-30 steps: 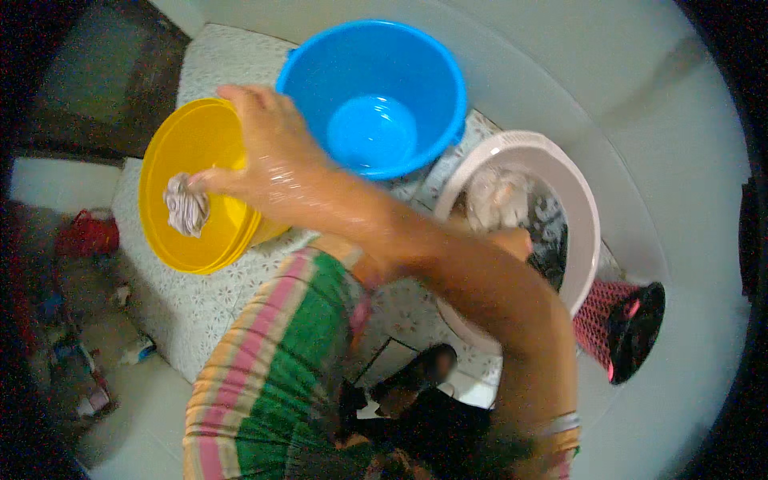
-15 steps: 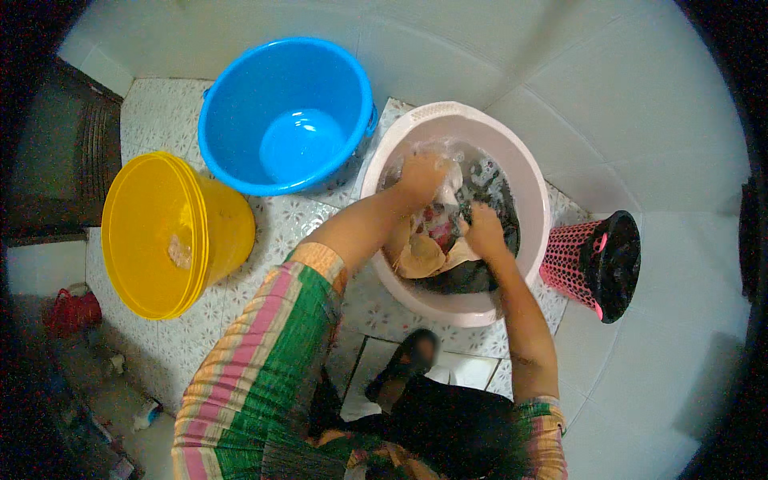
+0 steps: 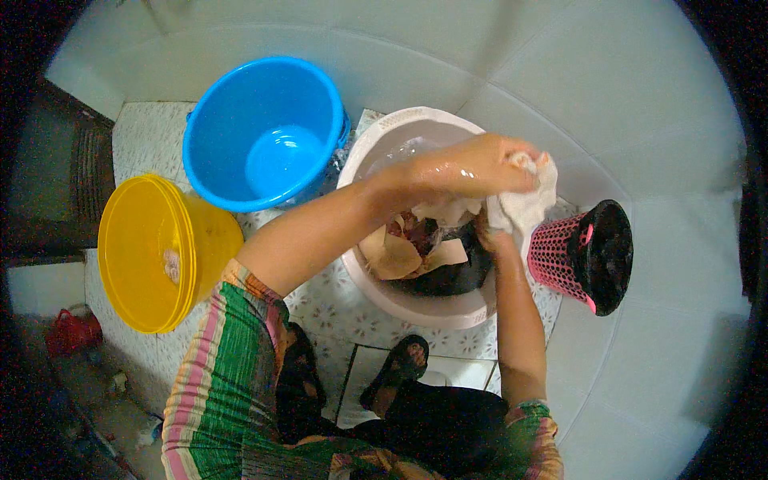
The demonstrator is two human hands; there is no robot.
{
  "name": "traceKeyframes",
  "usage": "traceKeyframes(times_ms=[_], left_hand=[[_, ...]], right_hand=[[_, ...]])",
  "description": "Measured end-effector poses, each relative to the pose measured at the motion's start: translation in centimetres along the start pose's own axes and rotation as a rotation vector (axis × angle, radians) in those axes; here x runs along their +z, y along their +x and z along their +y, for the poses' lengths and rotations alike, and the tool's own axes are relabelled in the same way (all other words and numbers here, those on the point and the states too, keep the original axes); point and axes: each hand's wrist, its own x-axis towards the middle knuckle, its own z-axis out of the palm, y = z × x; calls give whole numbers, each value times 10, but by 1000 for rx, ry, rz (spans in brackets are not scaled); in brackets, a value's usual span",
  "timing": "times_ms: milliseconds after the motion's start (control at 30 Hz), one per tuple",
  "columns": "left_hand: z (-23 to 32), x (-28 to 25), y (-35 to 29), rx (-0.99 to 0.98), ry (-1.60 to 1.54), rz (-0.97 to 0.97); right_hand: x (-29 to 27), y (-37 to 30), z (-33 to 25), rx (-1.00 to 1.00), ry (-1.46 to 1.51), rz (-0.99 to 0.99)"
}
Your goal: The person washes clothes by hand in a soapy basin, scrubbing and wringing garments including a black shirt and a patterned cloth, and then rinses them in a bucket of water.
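The white cloth (image 3: pixel 534 198) was observed bunched over the right rim of the pale tub (image 3: pixel 404 118), its longer run slanting from upper right to lower left. The left hand (image 3: pixel 496 166), crossing the tub, was closed on its upper end. The right hand (image 3: pixel 499 237) lay at its lower end, fingers hidden, grip undeterminable. The pink basket (image 3: pixel 556 253) bounded the right side, the wall (image 3: pixel 560 120) the far side; the blue basin (image 3: pixel 216 136) stood left.
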Motion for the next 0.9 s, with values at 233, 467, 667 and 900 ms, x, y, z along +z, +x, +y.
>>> traceKeyframes(times_ms=[233, 467, 667, 900], left_hand=[[-115, -71, 25, -162, 485, 58], [-184, -54, 7, -432, 1073, 164], [-235, -5, 4, -427, 1201, 173], [-263, -4, 15, -572, 657, 332]], right_hand=[[-47, 19, -49, 25, -219, 238], [-25, 44, 41, 39, -633, 119], [23, 55, 116, -222, -1002, -158], [16, 88, 175, -392, -1035, -97]])
